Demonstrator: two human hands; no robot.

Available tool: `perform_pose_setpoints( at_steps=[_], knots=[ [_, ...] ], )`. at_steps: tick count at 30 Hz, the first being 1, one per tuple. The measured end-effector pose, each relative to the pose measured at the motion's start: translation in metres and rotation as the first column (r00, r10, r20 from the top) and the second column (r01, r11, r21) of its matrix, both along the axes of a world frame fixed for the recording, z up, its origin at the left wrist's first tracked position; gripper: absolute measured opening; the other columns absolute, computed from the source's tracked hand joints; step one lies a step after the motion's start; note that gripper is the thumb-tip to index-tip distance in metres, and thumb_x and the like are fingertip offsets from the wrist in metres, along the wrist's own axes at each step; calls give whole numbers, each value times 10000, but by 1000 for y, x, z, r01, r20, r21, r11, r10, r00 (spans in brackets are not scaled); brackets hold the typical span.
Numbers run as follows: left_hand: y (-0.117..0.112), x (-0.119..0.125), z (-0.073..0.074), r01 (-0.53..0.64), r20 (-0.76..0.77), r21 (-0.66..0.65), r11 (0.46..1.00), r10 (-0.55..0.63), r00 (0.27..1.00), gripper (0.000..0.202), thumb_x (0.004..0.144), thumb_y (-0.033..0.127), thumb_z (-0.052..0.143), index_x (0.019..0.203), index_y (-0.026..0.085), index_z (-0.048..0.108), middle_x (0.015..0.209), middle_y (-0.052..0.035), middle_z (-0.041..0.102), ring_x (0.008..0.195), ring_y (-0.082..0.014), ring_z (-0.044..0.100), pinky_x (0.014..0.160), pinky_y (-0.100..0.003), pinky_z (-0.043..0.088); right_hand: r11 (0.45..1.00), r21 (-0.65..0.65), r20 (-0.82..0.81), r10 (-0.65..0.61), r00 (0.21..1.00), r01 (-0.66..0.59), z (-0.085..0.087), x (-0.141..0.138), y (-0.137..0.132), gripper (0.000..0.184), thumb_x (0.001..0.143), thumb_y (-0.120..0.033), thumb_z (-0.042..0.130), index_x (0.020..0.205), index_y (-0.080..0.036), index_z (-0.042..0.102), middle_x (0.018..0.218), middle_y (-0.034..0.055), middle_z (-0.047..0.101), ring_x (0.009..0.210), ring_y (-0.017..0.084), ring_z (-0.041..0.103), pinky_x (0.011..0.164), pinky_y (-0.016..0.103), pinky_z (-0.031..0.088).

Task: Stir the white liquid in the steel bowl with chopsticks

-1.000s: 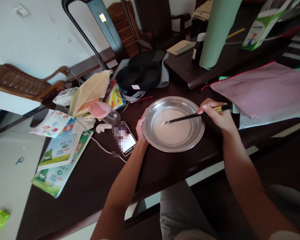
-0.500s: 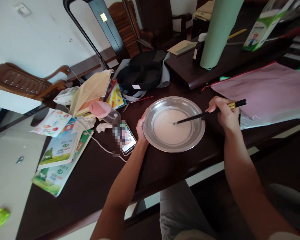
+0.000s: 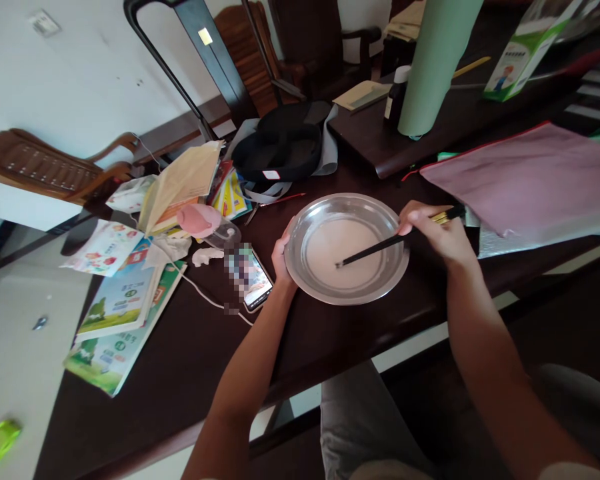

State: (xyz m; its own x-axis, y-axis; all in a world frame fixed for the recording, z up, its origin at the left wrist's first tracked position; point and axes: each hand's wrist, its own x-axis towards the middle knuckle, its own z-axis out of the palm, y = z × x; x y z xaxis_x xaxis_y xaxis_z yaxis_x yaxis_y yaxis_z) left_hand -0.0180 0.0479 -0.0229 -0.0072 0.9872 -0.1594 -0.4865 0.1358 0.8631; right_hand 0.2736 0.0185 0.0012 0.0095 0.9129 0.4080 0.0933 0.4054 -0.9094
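A round steel basin (image 3: 347,295) stands on the dark wooden table, with a pale, milky liquid (image 3: 325,243) covering its bottom. My left hand (image 3: 282,257) grips the basin's left rim, its fingers partly hidden behind the wall. Black chopsticks (image 3: 373,249) with gold bands are held in my right hand (image 3: 433,230), closed around their upper part. They slant down to the left over the basin's right rim, and their tips meet the liquid near its middle.
Left of the basin lie a lit phone (image 3: 250,277) with a white cable, a pink-lidded clear cup (image 3: 200,220) and several books (image 3: 115,303). A black case (image 3: 280,150) sits behind. To the right is a pink zip pouch (image 3: 520,177); a green cylinder (image 3: 437,67) rises beyond.
My right hand has moved left and slightly down, toward the basin. The chopstick tips have shifted a little left and nearer to me in the liquid. My left hand stays on the rim.
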Motion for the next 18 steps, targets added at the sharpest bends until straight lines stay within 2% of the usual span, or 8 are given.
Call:
perform_pose_setpoints(
  at_steps=[1, 3, 6, 8, 11, 13, 16, 18],
  knots=[
    [0, 0, 0, 1, 4, 22, 1000, -1, 1000, 469, 776, 414, 643, 1214, 278, 742, 1131, -26, 793, 1262, -291, 642, 1074, -404, 480, 1000, -12, 37, 7, 999, -6, 0, -1, 0, 347, 914, -484, 701, 677, -242, 774, 722, 44, 693, 746, 209, 636, 745, 370, 464],
    [0, -1, -1, 2, 18, 51, 999, -3, 1000, 457, 763, 410, 656, 1192, 280, 746, 1124, -29, 793, 1270, -294, 638, 1083, -410, 477, 997, 2, 54, -74, 996, 74, 0, -1, 0, 331, 916, -478, 699, 696, -242, 774, 740, 41, 695, 764, 208, 638, 771, 373, 467],
    [1, -1, -2, 10, 10, 50, 999, -10, 1000, 432, 755, 414, 655, 1153, 279, 756, 1114, -33, 794, 1283, -305, 629, 1084, -423, 482, 976, 45, -54, -212, 976, 214, -2, 1, 2, 443, 933, -504, 656, 582, -238, 704, 634, 32, 640, 687, 195, 591, 763, 377, 456],
    [1, -2, -2, 20, 15, 60, 998, -21, 1000, 418, 756, 395, 647, 1142, 281, 763, 1118, -30, 795, 1283, -304, 629, 1071, -424, 493, 986, 35, -77, -158, 984, 161, -1, 2, 2, 474, 934, -516, 649, 552, -238, 689, 608, 34, 630, 665, 191, 574, 744, 377, 453],
    [2, -2, -3, 20, 28, 75, 997, -22, 999, 400, 769, 366, 629, 1136, 289, 768, 1132, -22, 795, 1279, -294, 634, 1056, -421, 506, 1000, -12, 18, -7, 1000, 7, 0, 0, 0, 373, 918, -490, 694, 655, -235, 761, 703, 41, 678, 725, 196, 618, 740, 365, 453],
    [2, -2, -3, 15, 31, 70, 997, -17, 999, 394, 771, 362, 624, 1130, 291, 769, 1140, -24, 794, 1284, -291, 632, 1058, -421, 507, 999, -9, 52, -37, 998, 38, 0, -1, 1, 331, 912, -481, 710, 704, -232, 778, 742, 39, 690, 758, 198, 637, 757, 356, 456],
    [2, -2, -4, 13, 23, 62, 998, -14, 1000, 412, 761, 380, 627, 1134, 281, 770, 1148, -34, 792, 1291, -300, 628, 1072, -428, 499, 981, 43, -37, -187, 982, 189, -2, 1, 3, 417, 923, -510, 683, 620, -228, 729, 662, 29, 655, 699, 186, 605, 752, 357, 452],
    [2, -2, -4, 13, 19, 63, 998, -15, 1000, 430, 758, 391, 632, 1148, 274, 768, 1149, -37, 791, 1288, -305, 627, 1078, -428, 492, 983, 61, -93, -169, 981, 175, -3, 3, 3, 460, 935, -512, 664, 571, -232, 706, 611, 27, 632, 666, 184, 579, 732, 362, 440]
  ],
)
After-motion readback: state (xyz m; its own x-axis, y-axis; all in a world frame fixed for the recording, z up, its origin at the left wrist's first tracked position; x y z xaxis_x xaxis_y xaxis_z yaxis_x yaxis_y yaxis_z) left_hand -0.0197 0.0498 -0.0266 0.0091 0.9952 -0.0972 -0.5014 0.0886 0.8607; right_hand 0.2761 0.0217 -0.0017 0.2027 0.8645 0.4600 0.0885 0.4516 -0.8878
